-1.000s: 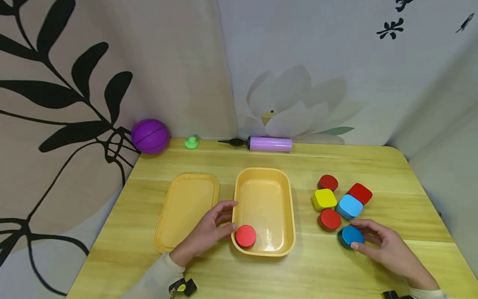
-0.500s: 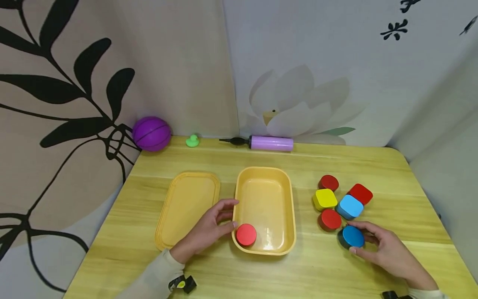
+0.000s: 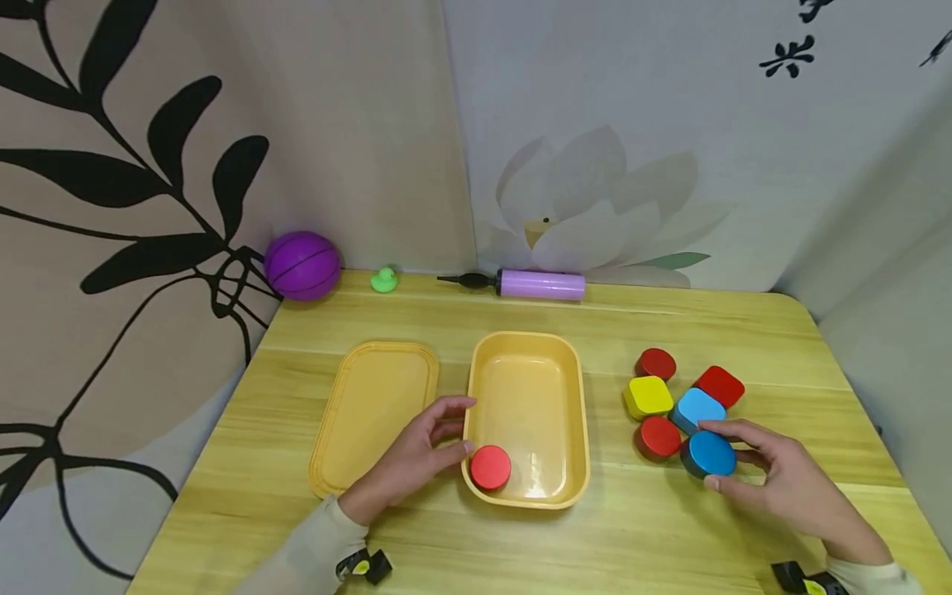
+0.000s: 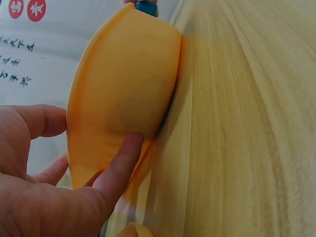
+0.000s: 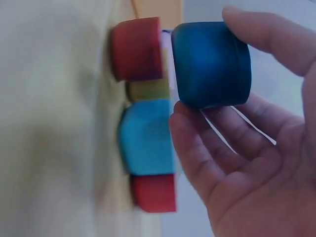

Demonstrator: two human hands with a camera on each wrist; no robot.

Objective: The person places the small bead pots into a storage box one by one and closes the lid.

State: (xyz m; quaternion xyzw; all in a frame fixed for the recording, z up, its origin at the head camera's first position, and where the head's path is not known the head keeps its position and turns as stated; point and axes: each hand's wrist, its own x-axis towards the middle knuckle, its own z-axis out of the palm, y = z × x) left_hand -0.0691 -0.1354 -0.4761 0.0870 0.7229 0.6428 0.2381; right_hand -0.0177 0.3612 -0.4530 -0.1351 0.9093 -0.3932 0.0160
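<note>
My right hand (image 3: 784, 483) pinches a blue round block (image 3: 709, 454) between thumb and fingers. In the right wrist view the blue block (image 5: 212, 64) is raised off the table, higher than the blocks behind it. My left hand (image 3: 416, 453) rests against the left side of a yellow plastic box (image 3: 583, 413), its fingertips at the rim. The left wrist view has the thumb (image 4: 123, 160) laid on the box's outer wall. A red round block (image 3: 490, 468) lies inside the box, in its near left corner.
Near the right hand sit a light blue block (image 3: 697, 409), a yellow block (image 3: 649, 397), a red square block (image 3: 719, 386) and two red round blocks (image 3: 658, 438). A yellow lid (image 3: 379, 413) lies left of the box. Behind are a purple ball (image 3: 302, 265), green duck (image 3: 384, 279) and purple pump (image 3: 541, 285).
The right hand has lifted the blue round block from the table and shifted slightly right and away from me. The left hand has stayed at the box.
</note>
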